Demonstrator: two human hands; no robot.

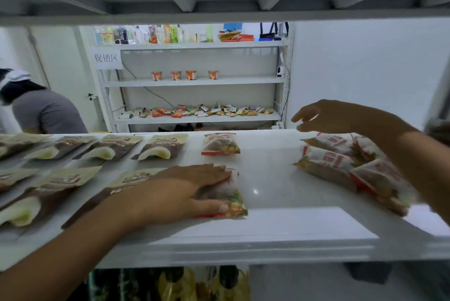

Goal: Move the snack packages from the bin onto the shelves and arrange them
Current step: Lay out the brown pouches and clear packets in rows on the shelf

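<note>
Snack package (226,193) flat on shelf (267,179) | left hand (180,193) pressing it, fingers spread | right hand (341,115) loosely apart, empty

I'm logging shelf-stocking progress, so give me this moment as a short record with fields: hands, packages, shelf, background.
left hand: flat on a red-and-white snack bag at the shelf front
right hand: open, empty, raised above the pile of red-and-white bags at the right
single bag: lies alone at the shelf back, centre
brown packages: two rows along the left part
shelf: white, bare between centre bags and right pile
background: far rack with four cups, loose snacks and bottles; another person at left
</note>
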